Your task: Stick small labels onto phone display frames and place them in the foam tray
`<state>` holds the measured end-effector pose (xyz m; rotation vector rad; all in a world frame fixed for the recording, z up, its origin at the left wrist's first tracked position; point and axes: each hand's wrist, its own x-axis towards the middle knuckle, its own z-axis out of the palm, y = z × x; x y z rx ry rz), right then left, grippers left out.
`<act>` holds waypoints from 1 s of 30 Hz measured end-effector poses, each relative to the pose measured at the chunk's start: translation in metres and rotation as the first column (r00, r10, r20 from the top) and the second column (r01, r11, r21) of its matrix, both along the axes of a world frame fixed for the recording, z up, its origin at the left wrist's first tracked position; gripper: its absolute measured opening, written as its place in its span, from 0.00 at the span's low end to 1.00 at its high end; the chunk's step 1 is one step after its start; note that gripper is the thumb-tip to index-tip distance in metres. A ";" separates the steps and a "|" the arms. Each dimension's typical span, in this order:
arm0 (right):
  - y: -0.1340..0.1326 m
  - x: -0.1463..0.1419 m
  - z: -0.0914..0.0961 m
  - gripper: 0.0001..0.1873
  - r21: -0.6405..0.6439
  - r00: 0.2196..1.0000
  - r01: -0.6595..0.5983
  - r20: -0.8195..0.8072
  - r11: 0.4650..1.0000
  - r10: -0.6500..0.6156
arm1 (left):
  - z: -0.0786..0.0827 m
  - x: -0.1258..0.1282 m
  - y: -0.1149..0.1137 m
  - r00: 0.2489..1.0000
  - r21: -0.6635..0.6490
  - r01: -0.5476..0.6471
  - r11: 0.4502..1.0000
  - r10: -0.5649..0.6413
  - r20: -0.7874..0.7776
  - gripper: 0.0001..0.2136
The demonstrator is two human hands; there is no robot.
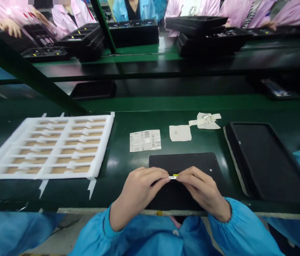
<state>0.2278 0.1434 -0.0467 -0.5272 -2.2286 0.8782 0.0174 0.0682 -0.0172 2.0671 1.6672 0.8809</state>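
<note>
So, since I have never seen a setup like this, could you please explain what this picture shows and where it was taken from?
There is no machine: a person works with two bare hands, seen by a camera worn on the head, looking forward and down. The left hand and right hand pinch a small white piece, with a bit of yellow beside it, above a black mat. On the dark green table lie a white slotted tray to the left, a black tray to the right, and, beyond the mat, a printed sheet and two pale slips, one crumpled. Other people sit or stand across the line.
</note>
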 end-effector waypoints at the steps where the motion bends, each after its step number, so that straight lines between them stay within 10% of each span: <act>1: -0.001 0.001 0.001 0.17 0.026 1.000 0.009 0.014 1.000 -0.009 | 0.001 0.001 0.000 1.000 0.001 -0.004 1.000 0.004 -0.005 0.06; 21: -0.016 0.003 -0.008 0.28 0.183 0.996 0.062 0.054 0.981 -0.073 | -0.011 -0.012 -0.004 0.959 0.367 0.229 0.902 -0.145 -0.243 0.10; 26: -0.005 0.005 0.019 0.18 0.052 0.992 0.072 0.098 0.996 -0.077 | -0.012 -0.015 0.006 0.972 0.203 0.222 0.954 -0.201 -0.119 0.12; 30: 0.043 -0.038 0.035 0.08 -0.047 0.952 0.282 -0.108 0.958 -0.285 | -0.017 -0.034 0.036 0.942 -0.154 0.225 0.962 -0.174 0.287 0.08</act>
